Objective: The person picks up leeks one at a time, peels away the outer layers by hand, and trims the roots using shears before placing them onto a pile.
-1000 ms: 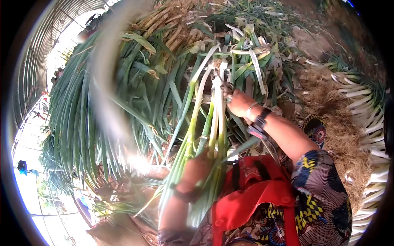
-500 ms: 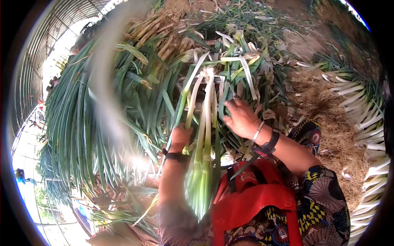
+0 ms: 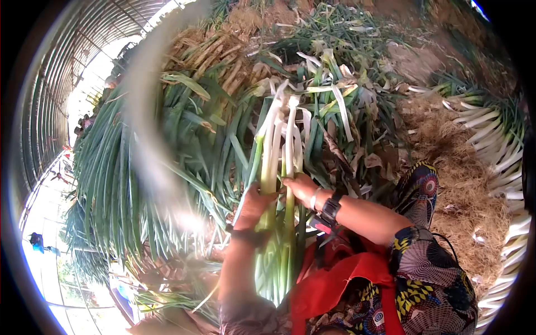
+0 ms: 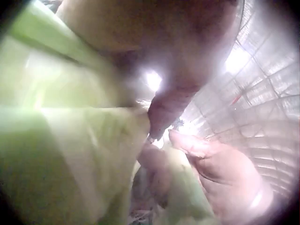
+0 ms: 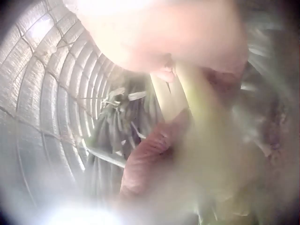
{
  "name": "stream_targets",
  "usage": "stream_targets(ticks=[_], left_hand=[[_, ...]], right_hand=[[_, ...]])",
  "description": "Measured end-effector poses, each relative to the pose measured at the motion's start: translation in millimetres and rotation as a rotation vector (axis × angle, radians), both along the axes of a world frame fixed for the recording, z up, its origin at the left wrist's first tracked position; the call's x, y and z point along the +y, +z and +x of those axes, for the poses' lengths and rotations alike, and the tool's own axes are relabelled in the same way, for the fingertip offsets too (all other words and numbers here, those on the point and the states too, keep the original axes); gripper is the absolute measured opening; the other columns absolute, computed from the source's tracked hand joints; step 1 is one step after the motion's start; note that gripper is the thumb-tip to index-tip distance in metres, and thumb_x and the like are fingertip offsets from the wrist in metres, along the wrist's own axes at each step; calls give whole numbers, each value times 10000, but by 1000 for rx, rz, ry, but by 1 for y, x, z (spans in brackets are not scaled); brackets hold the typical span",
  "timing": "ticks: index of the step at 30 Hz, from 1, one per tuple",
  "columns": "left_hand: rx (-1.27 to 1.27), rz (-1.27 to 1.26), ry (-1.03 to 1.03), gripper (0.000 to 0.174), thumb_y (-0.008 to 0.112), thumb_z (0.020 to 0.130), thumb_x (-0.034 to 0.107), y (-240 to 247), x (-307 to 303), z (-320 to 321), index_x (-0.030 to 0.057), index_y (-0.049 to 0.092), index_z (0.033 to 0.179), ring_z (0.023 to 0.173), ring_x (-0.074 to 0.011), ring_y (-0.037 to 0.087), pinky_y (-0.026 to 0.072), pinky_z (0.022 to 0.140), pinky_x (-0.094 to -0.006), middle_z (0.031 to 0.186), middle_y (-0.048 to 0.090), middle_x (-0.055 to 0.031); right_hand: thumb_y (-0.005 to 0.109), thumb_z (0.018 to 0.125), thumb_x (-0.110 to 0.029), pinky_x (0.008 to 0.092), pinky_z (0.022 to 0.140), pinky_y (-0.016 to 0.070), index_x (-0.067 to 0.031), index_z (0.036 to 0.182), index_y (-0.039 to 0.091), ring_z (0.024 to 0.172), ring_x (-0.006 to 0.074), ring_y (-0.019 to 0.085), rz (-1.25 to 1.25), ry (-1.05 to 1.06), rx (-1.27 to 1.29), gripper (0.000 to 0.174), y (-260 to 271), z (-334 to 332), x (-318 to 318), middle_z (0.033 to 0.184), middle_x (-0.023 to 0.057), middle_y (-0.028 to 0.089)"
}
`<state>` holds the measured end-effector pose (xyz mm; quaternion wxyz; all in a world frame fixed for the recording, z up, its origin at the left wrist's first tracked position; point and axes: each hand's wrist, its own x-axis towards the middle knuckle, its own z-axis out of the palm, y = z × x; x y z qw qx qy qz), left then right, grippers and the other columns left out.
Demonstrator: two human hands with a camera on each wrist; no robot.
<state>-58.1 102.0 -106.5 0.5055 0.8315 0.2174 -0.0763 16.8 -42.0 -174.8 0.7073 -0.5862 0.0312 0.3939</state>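
Note:
In the head view, several green onions with white lower stems (image 3: pixel 272 134) lie lengthwise before the person, their white ends pointing away. My left hand (image 3: pixel 255 205) grips the stalks where white turns to green. Close beside it, my right hand (image 3: pixel 302 188) pinches one green onion stalk (image 3: pixel 289 151) between thumb and fingers. The left wrist view shows the right hand (image 4: pixel 227 176) at a pale stalk (image 4: pixel 180 187), with broad green leaves (image 4: pixel 61 159) filling the left side. In the right wrist view, the left thumb (image 5: pixel 150 157) lies against the stalks; the right fingertips are partly hidden.
A large heap of green onions (image 3: pixel 117 178) lies at the left. Loose leaves and peelings (image 3: pixel 346 89) are piled beyond the hands. Trimmed roots (image 3: pixel 452 184) cover the ground at the right, beside a row of white-stemmed green onions (image 3: pixel 511 178). A red apron (image 3: pixel 346 279) covers the lap.
My right hand has come down from the white ends to the stalks beside my left hand. The left hand moved up, then slightly back, and the two white-stemmed groups now lie side by side.

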Motion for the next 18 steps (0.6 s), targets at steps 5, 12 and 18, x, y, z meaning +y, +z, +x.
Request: stream_targets(ticks=[5,12,18], left_hand=[[-135,-524,-206,757,774,683,118,10,11,-9,-71,380,1301,1044,-223,551,460,889,-304,1173,558,-159],[-383,326,-284,386,663,841,114,68,-36,-38,7,471,1158,893,-172,564,481,750,-328,999,581,-76],[-170,-263,-57,551,689,721,-52,167,-41,-83,53,447,1204,885,-148,571,495,801,-298,994,577,-41]], right_hand=[[536,962,-354,334,855,481,-5,1210,559,977,170,580,76,82,-316,429,61,-29,-17,1109,110,621],[635,904,-368,329,806,473,-19,1064,550,857,185,578,318,259,-701,392,145,-53,-31,918,106,608],[664,886,-293,322,810,521,-12,1163,600,898,195,656,129,273,-1209,400,178,1,-79,911,125,676]])
